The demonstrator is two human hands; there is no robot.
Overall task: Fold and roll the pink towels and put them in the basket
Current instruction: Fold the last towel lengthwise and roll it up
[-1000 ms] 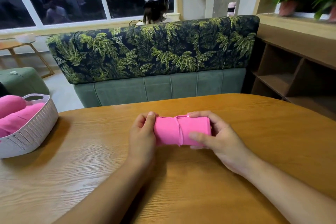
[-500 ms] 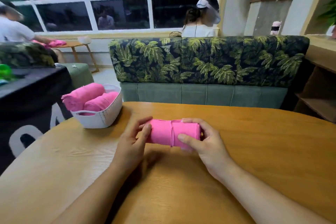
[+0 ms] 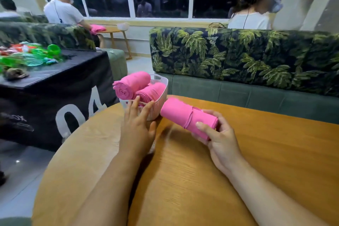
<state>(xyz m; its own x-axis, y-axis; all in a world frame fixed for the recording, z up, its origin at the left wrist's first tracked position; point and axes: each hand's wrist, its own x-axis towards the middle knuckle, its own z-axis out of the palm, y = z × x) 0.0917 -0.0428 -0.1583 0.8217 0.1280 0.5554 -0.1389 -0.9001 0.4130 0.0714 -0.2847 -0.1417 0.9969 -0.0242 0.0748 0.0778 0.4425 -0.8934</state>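
The person's right hand (image 3: 220, 134) grips one end of a rolled pink towel (image 3: 180, 113), thumb across the front and fingers curled behind. The roll looks raised off the wooden table (image 3: 201, 180) and angled, its free end just beside the white basket (image 3: 158, 109). The left hand (image 3: 138, 122) is spread open with straight fingers, its fingertips touching the basket's near wall and holding nothing. The basket stands at the table's far left edge with two other pink rolls (image 3: 132, 83) lying side by side inside it. Judged from this, two towels are finished and stored, a third is rolled but not yet in the basket, and placing it there remains. No unrolled towel shows on this table. A leaf-print sofa (image 3: 238, 55) stands behind.
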